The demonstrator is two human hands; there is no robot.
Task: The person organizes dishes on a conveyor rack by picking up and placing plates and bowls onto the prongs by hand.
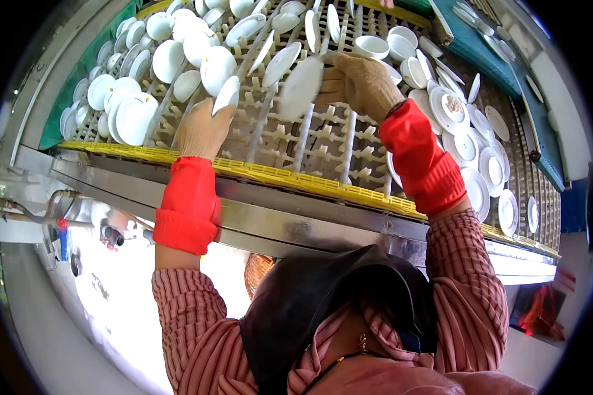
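Note:
My left hand (pixel 203 130), in a tan glove with a red cuff, pinches a small white dish (pixel 227 95) by its lower edge over the pegged conveyor rack (pixel 323 148). The dish stands tilted. To its right, my right hand (pixel 362 80), gloved the same way, grips a white plate (pixel 301 89) by its right edge. Motion blurs that plate, and it hangs steeply tilted over the pegs. Beyond it a white dish (pixel 282 64) leans in the rack. White bowls (pixel 372 47) sit just behind my right hand.
Many white plates (pixel 135 120) stand packed in the rack on the left. At right lie loose plates (pixel 449 110), one with food scraps. A yellow edge strip (pixel 296 178) and metal rail (pixel 277 220) run along the front. A teal belt (pixel 507 79) carries dishes at upper right.

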